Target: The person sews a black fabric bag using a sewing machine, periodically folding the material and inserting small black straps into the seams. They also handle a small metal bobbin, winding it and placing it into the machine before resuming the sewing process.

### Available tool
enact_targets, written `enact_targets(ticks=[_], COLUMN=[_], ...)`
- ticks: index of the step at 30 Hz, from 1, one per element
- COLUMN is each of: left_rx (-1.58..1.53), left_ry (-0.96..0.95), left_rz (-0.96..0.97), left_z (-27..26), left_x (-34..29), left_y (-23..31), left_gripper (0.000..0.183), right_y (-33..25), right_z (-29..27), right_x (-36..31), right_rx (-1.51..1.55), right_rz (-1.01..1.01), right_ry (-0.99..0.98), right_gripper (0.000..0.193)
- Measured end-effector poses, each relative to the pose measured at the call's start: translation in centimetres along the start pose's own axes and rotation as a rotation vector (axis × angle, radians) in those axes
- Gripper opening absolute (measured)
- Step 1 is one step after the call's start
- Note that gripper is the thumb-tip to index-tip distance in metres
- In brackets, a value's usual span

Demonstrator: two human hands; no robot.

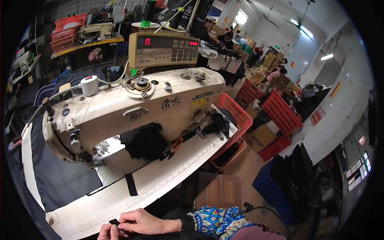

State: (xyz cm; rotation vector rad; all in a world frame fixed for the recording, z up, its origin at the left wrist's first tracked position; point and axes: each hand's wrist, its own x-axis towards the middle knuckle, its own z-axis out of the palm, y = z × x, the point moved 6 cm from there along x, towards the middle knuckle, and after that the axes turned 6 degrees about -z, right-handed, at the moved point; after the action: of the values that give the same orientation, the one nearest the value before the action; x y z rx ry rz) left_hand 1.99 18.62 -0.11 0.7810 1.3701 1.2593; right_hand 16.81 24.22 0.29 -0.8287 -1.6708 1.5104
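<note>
Close together at the near edge of the sewing table [184,164], both my hands are at a short black strip [114,221]. My left hand [107,233], partly cut off by the lower border, pinches it between thumb and fingers. From the right, my right hand [146,221] reaches over with its fingers closed on the same strip. Another black strip [131,185] lies flat on the table, beyond my hands. A cream sewing machine [120,116] stands behind that, its lamp lighting the needle area. Black fabric [60,172] spreads across the table's left side.
Orange-handled scissors [175,147] and a bunched black cloth [145,141] lie under the machine arm. A control panel [164,50] sits above it. Red baskets [282,112], a blue bin [266,180] with black pieces and cardboard boxes stand on the right.
</note>
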Motion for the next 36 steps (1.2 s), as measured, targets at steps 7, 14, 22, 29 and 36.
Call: enact_targets(ticks=[7, 14, 22, 29, 36], left_rx=[-0.055, 0.122, 0.155, 0.598, 0.866], left_ry=[0.051, 0.223, 0.293, 0.16, -0.078], left_rz=[-0.084, 0.064, 0.193, 0.433, 0.522], left_z=[-0.9, -6.5, -9.7, -5.6, -3.2], left_x=[0.6, 3.2, 7.6, 7.8, 6.4], left_y=[-0.8, 1.2, 3.3, 6.7, 9.3], left_gripper=[0.013, 0.008, 0.009, 0.007, 0.009], right_y=[-1.6, 0.0, -3.8, -2.4, 0.8], right_z=[-0.3, -5.5, -5.2, -4.1, -1.2], right_x=[0.9, 4.2, 7.9, 11.0, 13.0], right_rx=[-0.106, -0.922, -1.2, -1.313, -1.06], right_rz=[-0.103, -0.522, -0.726, -0.741, -0.717], right_ry=[-0.034, 0.123, -0.081, -0.138, -0.077], right_gripper=[0.022, 0.012, 0.019, 0.016, 0.005])
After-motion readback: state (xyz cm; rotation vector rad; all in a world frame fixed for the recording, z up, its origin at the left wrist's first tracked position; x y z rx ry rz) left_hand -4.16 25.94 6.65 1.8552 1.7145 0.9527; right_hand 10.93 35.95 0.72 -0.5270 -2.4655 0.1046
